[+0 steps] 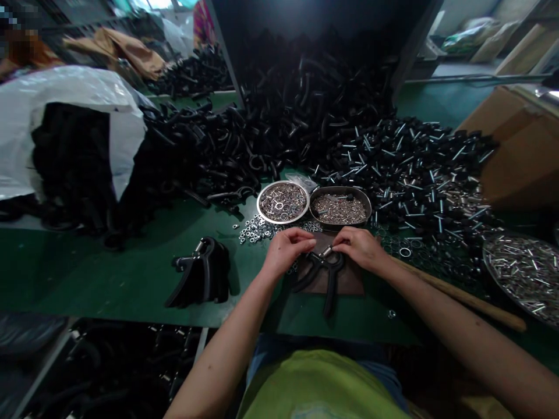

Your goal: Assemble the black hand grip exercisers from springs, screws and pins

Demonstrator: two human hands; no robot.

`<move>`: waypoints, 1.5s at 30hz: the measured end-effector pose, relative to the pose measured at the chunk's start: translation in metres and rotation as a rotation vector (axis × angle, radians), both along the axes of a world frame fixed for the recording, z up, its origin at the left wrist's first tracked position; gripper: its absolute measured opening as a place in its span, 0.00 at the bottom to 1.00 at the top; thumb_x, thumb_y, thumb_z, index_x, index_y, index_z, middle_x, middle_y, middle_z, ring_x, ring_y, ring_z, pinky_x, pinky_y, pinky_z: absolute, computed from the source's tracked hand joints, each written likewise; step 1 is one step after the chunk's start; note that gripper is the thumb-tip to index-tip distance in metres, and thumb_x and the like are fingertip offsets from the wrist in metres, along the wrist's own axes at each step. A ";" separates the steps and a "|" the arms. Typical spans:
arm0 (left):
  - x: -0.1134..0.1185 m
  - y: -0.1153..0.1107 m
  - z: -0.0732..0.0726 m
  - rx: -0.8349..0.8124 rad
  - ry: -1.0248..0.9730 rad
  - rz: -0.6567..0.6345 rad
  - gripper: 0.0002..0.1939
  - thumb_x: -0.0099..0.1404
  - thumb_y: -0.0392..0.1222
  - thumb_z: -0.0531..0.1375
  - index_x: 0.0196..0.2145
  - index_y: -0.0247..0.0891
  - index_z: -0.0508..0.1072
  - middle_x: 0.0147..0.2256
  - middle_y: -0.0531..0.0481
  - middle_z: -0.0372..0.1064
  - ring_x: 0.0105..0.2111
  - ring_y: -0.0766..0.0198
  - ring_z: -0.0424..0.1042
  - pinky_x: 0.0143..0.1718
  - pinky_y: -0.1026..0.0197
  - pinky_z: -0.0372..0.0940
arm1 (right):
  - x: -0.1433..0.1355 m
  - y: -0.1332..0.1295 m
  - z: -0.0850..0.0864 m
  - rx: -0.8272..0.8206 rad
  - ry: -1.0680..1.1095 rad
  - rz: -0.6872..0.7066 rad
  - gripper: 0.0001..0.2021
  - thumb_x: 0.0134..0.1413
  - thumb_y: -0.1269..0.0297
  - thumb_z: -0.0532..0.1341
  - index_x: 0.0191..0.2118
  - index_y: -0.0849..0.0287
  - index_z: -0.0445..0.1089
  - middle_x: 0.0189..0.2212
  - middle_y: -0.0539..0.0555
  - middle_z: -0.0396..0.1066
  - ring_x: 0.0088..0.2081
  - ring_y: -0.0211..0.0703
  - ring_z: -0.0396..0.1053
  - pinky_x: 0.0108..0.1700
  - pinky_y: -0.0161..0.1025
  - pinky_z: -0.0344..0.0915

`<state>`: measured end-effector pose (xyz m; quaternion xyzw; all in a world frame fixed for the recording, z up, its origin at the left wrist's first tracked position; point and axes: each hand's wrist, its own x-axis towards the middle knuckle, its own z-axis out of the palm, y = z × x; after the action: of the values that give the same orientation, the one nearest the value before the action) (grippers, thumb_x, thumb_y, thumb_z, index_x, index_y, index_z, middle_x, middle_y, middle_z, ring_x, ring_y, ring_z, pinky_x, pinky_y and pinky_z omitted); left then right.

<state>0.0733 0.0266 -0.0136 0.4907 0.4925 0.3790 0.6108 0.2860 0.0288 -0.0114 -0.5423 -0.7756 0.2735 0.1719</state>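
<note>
A black plastic clamp with a metal spring near its top lies on a brown pad. My right hand pinches at the spring's right end. Thumb and fingers of my left hand are brought together just left of the spring, above the clamp's left arm; what they hold, if anything, is too small to make out. Behind my hands stand a round dish of small metal pins and rings and an oval tin of small metal parts. Loose nuts lie by the round dish.
Stacked black clamps stand on the green table at left. Heaps of black parts and screws fill the back. At right are a wooden stick, a large tray of pins and a cardboard box.
</note>
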 end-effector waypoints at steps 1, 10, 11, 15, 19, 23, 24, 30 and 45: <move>-0.004 -0.003 -0.003 -0.001 0.028 -0.010 0.12 0.48 0.43 0.67 0.30 0.34 0.74 0.23 0.52 0.71 0.25 0.66 0.70 0.30 0.63 0.65 | -0.002 0.001 0.002 -0.012 -0.017 0.006 0.02 0.47 0.70 0.63 0.28 0.59 0.73 0.30 0.51 0.71 0.33 0.39 0.68 0.37 0.35 0.61; -0.001 -0.019 -0.005 0.476 0.452 -0.170 0.08 0.58 0.45 0.62 0.27 0.38 0.74 0.28 0.51 0.70 0.33 0.63 0.67 0.36 0.61 0.59 | -0.007 0.017 0.006 -0.147 -0.025 0.014 0.01 0.41 0.70 0.65 0.24 0.59 0.72 0.22 0.48 0.70 0.26 0.38 0.66 0.29 0.34 0.57; 0.002 -0.020 -0.004 0.518 0.486 -0.184 0.07 0.57 0.44 0.63 0.27 0.38 0.75 0.29 0.51 0.70 0.34 0.62 0.67 0.38 0.60 0.58 | -0.006 0.017 0.003 -0.167 -0.009 0.014 0.01 0.41 0.70 0.64 0.24 0.59 0.71 0.20 0.48 0.69 0.25 0.37 0.66 0.28 0.33 0.57; 0.012 -0.021 -0.010 0.565 0.548 -0.243 0.06 0.53 0.44 0.66 0.26 0.41 0.76 0.30 0.52 0.70 0.36 0.61 0.66 0.42 0.58 0.56 | -0.004 0.012 -0.005 -0.181 0.067 0.004 0.03 0.44 0.69 0.63 0.29 0.59 0.71 0.21 0.46 0.67 0.25 0.35 0.65 0.28 0.32 0.58; 0.017 -0.021 -0.017 0.534 0.557 -0.265 0.06 0.51 0.44 0.68 0.25 0.41 0.76 0.31 0.52 0.70 0.37 0.60 0.65 0.42 0.57 0.55 | 0.006 0.000 -0.007 -0.132 0.125 -0.075 0.11 0.46 0.66 0.62 0.40 0.58 0.70 0.26 0.47 0.68 0.28 0.36 0.66 0.31 0.34 0.61; 0.019 -0.020 -0.019 0.503 0.527 -0.274 0.06 0.50 0.44 0.68 0.25 0.41 0.76 0.32 0.52 0.70 0.38 0.60 0.65 0.43 0.57 0.56 | 0.029 -0.019 0.000 -0.057 0.196 -0.188 0.12 0.48 0.63 0.61 0.40 0.56 0.70 0.29 0.50 0.70 0.31 0.39 0.68 0.34 0.37 0.64; 0.020 -0.019 -0.019 0.496 0.519 -0.274 0.07 0.50 0.44 0.68 0.25 0.41 0.76 0.32 0.52 0.70 0.38 0.61 0.65 0.44 0.58 0.56 | 0.037 -0.024 0.002 -0.044 0.192 -0.209 0.12 0.48 0.61 0.60 0.40 0.56 0.70 0.30 0.50 0.70 0.32 0.40 0.68 0.35 0.38 0.64; 0.026 -0.011 -0.018 0.321 0.536 -0.330 0.08 0.48 0.42 0.68 0.22 0.38 0.74 0.29 0.53 0.69 0.35 0.62 0.66 0.40 0.60 0.58 | 0.087 -0.058 0.003 0.067 -0.058 -0.284 0.13 0.52 0.56 0.58 0.41 0.55 0.71 0.37 0.54 0.72 0.39 0.47 0.68 0.42 0.44 0.64; 0.025 -0.007 -0.018 0.318 0.501 -0.389 0.07 0.50 0.40 0.67 0.23 0.37 0.73 0.30 0.53 0.67 0.33 0.65 0.65 0.38 0.62 0.58 | 0.127 -0.099 -0.038 0.313 -0.502 -0.246 0.16 0.58 0.56 0.52 0.41 0.62 0.69 0.36 0.61 0.70 0.39 0.53 0.66 0.41 0.48 0.63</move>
<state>0.0979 0.0200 -0.0318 0.7421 0.4588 0.1954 0.4478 0.4130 -0.0698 -0.0496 -0.6496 -0.7550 -0.0144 0.0881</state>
